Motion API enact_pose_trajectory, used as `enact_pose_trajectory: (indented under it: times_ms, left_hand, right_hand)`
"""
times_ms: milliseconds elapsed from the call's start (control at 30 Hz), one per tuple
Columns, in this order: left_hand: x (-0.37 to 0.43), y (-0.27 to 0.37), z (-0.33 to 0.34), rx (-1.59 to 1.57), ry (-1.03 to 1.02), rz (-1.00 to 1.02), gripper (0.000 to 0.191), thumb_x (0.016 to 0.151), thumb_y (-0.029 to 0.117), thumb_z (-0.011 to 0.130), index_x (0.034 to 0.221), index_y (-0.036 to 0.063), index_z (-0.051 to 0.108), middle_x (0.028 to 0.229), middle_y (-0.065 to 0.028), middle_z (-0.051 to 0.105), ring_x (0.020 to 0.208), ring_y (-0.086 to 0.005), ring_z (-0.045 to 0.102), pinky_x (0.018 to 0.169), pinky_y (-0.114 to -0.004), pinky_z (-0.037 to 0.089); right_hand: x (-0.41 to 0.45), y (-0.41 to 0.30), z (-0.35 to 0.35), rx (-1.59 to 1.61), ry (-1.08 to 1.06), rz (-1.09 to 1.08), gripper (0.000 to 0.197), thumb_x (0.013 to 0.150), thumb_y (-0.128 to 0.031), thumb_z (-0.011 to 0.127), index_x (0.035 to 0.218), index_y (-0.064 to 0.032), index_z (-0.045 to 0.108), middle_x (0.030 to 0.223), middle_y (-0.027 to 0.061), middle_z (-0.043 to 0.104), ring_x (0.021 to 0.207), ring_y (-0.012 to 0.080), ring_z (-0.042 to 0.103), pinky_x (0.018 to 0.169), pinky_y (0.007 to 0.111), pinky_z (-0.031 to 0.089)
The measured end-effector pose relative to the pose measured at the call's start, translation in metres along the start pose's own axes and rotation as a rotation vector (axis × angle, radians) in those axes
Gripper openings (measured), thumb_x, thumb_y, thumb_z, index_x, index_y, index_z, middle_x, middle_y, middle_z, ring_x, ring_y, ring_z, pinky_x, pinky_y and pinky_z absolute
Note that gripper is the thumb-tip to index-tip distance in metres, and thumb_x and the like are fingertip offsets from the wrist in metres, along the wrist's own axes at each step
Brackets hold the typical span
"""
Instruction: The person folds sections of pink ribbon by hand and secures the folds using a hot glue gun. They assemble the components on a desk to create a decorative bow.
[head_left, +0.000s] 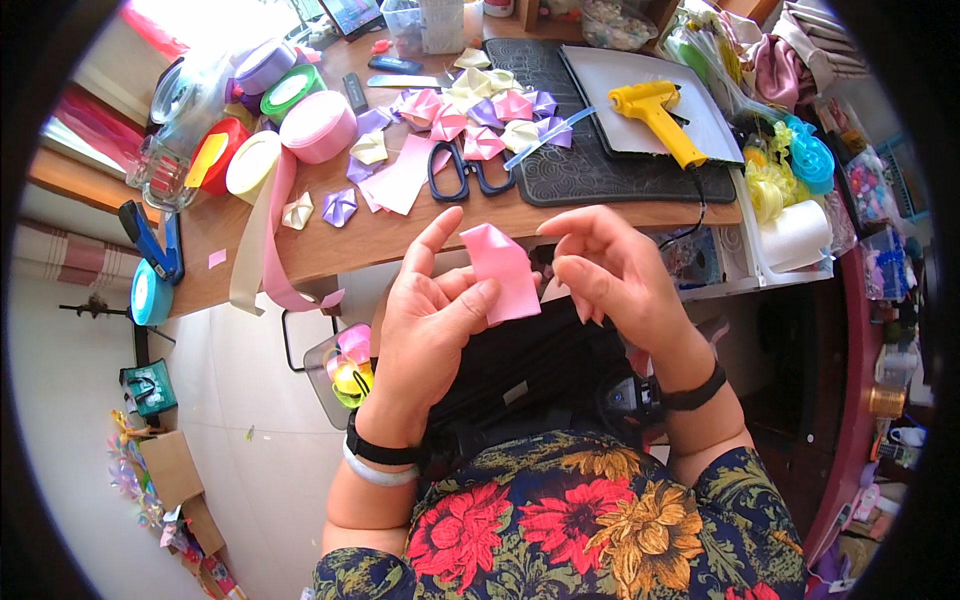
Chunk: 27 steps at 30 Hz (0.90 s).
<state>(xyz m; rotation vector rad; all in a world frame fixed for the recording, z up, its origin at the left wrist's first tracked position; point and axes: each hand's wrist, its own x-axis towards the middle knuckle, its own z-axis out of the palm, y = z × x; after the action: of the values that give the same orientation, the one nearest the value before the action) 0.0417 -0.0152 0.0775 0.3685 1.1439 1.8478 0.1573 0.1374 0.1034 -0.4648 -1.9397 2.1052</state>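
Pinched between the thumb and fingers of my left hand (435, 315) is a piece of pink satin ribbon (504, 276), its top corner folded over. My right hand (611, 274) is just right of the ribbon, fingers curled and apart, holding nothing that I can see. Beyond my hands on the table lie dark-blue-handled scissors (448, 180), their blades hidden under the ribbon pieces. Flat pink ribbon pieces (401, 180) lie beside them. Behind is a pile of folded ribbon pieces in pink, purple and cream (484, 112).
A yellow hot glue gun (660, 116) rests on a white board (622, 75), its cord running over the table edge. Ribbon rolls (319, 126) stand at the left, with ribbon tails hanging off the edge. A blue stapler (154, 244) and an open drawer (757, 281) flank the table front.
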Motion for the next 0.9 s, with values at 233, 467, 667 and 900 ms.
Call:
enact_pose_trajectory:
  times_ms: [233, 467, 667, 900]
  left_hand:
    - [-0.006, 0.004, 0.011, 0.112, -0.167, 0.084, 0.071, 0.081, -0.007, 0.054, 0.14, 0.0062, 0.016, 0.109, -0.0188, 0.057, 0.096, -0.02, 0.06, 0.084, -0.03, 0.049]
    - [-0.006, -0.017, 0.005, 1.032, 0.017, 0.735, 0.038, 0.07, -0.007, 0.067, 0.104, 0.0061, 0.057, 0.102, -0.0132, 0.056, 0.092, -0.0232, 0.058, 0.076, -0.029, 0.048]
    - [0.0, -0.035, 0.007, 0.335, 0.118, 0.515, 0.018, 0.08, -0.003, 0.064, 0.093, -0.0001, 0.053, 0.085, -0.0037, 0.058, 0.079, -0.0108, 0.058, 0.068, -0.023, 0.049]
    - [-0.003, -0.03, 0.01, 0.024, 0.172, 0.238, 0.019, 0.081, -0.002, 0.063, 0.096, -0.0001, 0.052, 0.084, -0.0059, 0.059, 0.071, -0.0125, 0.061, 0.068, -0.022, 0.051]
  right_hand:
    - [0.008, 0.02, 0.001, 0.185, 0.037, 0.158, 0.014, 0.086, -0.015, 0.06, 0.085, -0.0017, 0.056, 0.06, 0.0009, 0.055, 0.04, 0.0033, 0.045, 0.034, 0.017, 0.031]
    - [0.007, 0.027, 0.009, 0.456, 0.064, 0.212, 0.013, 0.088, -0.014, 0.057, 0.081, -0.0031, 0.053, 0.057, 0.0029, 0.054, 0.035, 0.0064, 0.043, 0.03, 0.018, 0.03]
    - [0.002, 0.028, 0.014, 0.429, 0.076, 0.13, 0.013, 0.089, -0.015, 0.056, 0.083, -0.0035, 0.053, 0.059, 0.0026, 0.055, 0.038, 0.0062, 0.045, 0.033, 0.018, 0.032]
    - [0.003, 0.033, 0.018, 0.395, 0.066, 0.092, 0.014, 0.09, -0.016, 0.056, 0.084, -0.0039, 0.053, 0.061, 0.0021, 0.055, 0.041, 0.0052, 0.046, 0.035, 0.017, 0.033]
